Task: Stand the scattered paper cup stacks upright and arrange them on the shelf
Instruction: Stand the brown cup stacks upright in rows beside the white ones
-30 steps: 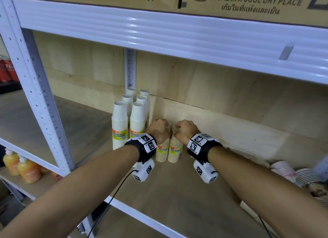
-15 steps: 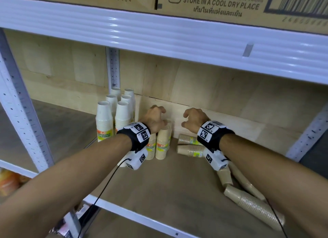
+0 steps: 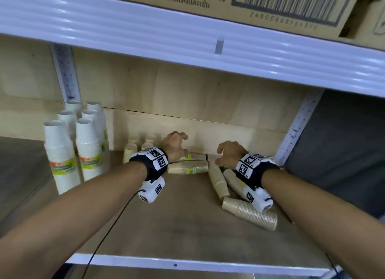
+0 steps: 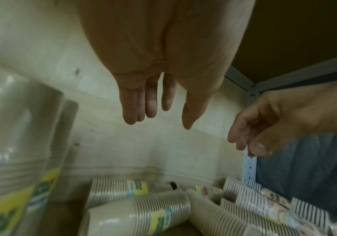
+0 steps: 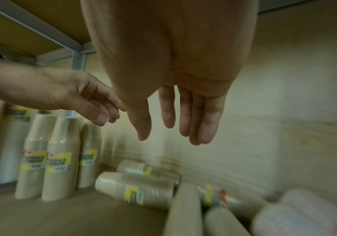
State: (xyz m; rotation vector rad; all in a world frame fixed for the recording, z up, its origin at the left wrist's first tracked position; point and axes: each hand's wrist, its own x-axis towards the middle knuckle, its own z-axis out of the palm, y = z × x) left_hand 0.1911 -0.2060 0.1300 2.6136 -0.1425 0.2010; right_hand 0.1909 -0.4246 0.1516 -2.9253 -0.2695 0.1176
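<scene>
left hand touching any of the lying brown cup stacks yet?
Apart. Left wrist view shows the left hand open, fingertips against the back wall, clear gap above the lying brown stacks.

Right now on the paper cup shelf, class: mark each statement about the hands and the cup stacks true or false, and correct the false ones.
1. The left hand grips a brown stack. False: it holds nothing; its fingers hang above the lying stacks.
2. The white cup stacks stand upright at the left of the shelf. True.
3. Every brown cup stack is already upright. False: several, such as the lying brown stack, are on their sides; a few upright brown stacks stand beside the white ones.
4. The right hand is empty, fingers extended. True.
5. A cardboard box sits on the level above. True.
</scene>
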